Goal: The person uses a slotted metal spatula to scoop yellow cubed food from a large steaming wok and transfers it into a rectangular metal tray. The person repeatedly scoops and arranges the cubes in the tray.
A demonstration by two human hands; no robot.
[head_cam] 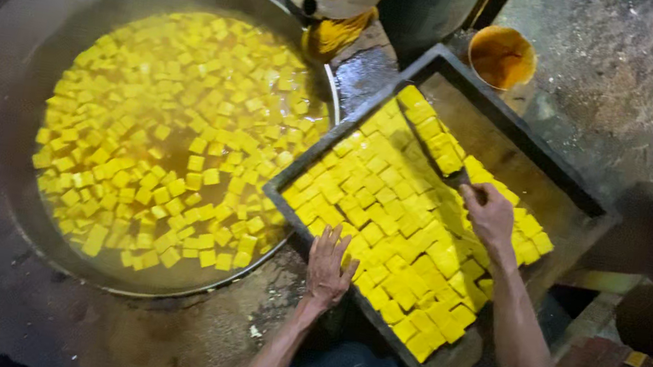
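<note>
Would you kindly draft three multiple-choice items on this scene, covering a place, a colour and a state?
1. Where does the left hand rest?
A. on the near edge of the tray
B. in the pan
C. on the cup

2. What colour are the cubes in the tray?
A. white
B. yellow
C. green

3. What is the state of the right hand?
A. open and empty
B. closed on a tool
C. out of view

Answers:
1 A, its fingers lie on the dark rim, beside the pan.
2 B, they match the yellow cubes floating in the pan.
3 B, its grip closes around a thin dark handle above the cubes.
</note>
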